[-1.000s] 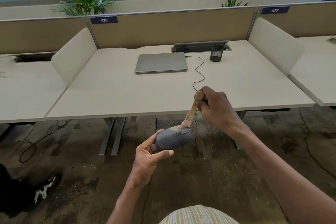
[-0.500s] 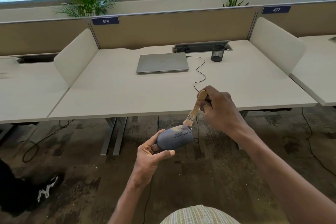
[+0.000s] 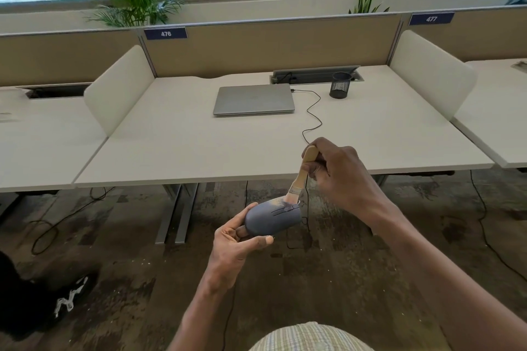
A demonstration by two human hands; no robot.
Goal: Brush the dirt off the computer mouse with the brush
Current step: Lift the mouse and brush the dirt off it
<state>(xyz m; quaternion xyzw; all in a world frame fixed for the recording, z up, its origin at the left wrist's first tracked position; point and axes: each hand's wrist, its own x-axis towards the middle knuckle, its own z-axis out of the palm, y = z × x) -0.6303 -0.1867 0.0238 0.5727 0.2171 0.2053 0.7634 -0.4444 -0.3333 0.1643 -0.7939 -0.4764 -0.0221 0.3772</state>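
Computer mouse (image 3: pixel 272 218): grey, held in the air in front of the near edge of the desk (image 3: pixel 199 148), above the floor, not resting on anything. Long axis running from near-left to far-right, rounded tail toward the left hand, button end with the wheel toward the right hand. A pale, dusty patch visible on the top at the button end.

Brush (image 3: pixel 301 177): wooden handle, tilted, upper end pointing far and right, bristles down and touching the mouse at its far-right end, just beside the wheel. So, from the brush side, the uncleaned grey back of the mouse lying to the near-left, along the long axis.

Left hand (image 3: pixel 236 245): below and near-left of the mouse, gripping the tail end, thumb along the near side, other fingers curled behind. Right hand (image 3: pixel 339 177): above and right of the mouse, fingers closed around the upper handle of the brush; exact finger placement partly hidden.

Probably a stroke along the long axis needed next, or a flick off the far-right end.

Farther out on the desk: closed laptop (image 3: pixel 253 99), black mesh pen cup (image 3: pixel 340 84), black cable (image 3: pixel 312 114) running toward the near edge.
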